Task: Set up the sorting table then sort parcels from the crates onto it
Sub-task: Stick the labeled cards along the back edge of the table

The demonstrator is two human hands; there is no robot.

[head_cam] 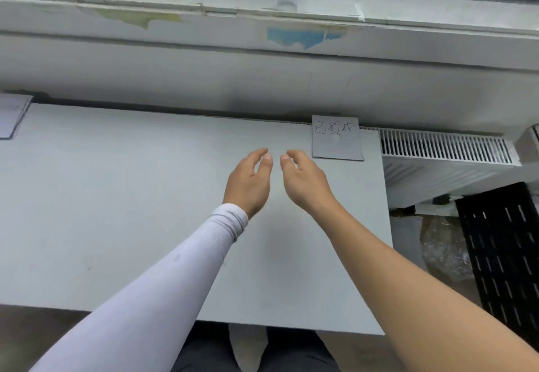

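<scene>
While both hands hover empty: desk (116, 211) set-up, label stage.
Head view: left hand (248, 182) and right hand (306, 180) loosely curled, holding nothing; handwritten card (337, 138) at far right edge; black crate (507, 255) beside desk. Advice: square further cards before fetching parcels.

On the pale grey rectangular table (116, 211) lie 2 paper sheets: 1 grey square card with handwritten characters (337, 138) at the table's far right corner, and 1 white lined sheet (11, 115) at its far left corner, cut off by the frame edge. Above the table, 2 hands are in view: 1 left hand (248, 185) with a white sleeve and 1 right hand (304, 179) on a bare arm. To the right of the table stand 1 white slatted radiator (446, 150) and 1 black slotted plastic crate (504, 255).
</scene>
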